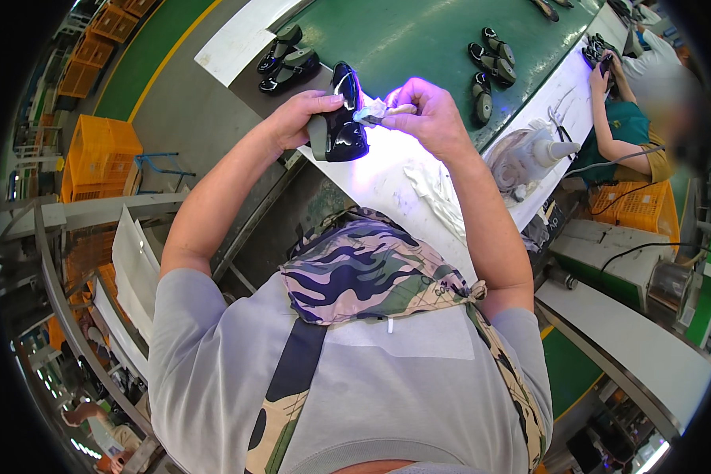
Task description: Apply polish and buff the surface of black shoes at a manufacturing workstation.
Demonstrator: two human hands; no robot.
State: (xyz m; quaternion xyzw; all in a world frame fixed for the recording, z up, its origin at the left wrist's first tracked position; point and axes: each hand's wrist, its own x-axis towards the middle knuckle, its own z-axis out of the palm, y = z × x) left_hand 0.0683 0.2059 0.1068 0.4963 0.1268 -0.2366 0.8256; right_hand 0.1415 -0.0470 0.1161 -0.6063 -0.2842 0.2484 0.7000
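A glossy black shoe with a grey sole is held up over the white table edge. My left hand grips it from the sole side, the thumb pressed over its upper. My right hand is closed, pinching a small whitish wad of cloth with a thin dark piece by the fingertips. The wad meets or almost meets the right side of the shoe; bright bluish light there blurs the contact. Just beyond my left hand, a pair of black shoes with grey soles rests on a dark board.
Several black shoes lie on the green conveyor belt. White cloths and a white squeeze bottle are on the table at right. A co-worker handles a shoe beyond. Orange crates stand at left.
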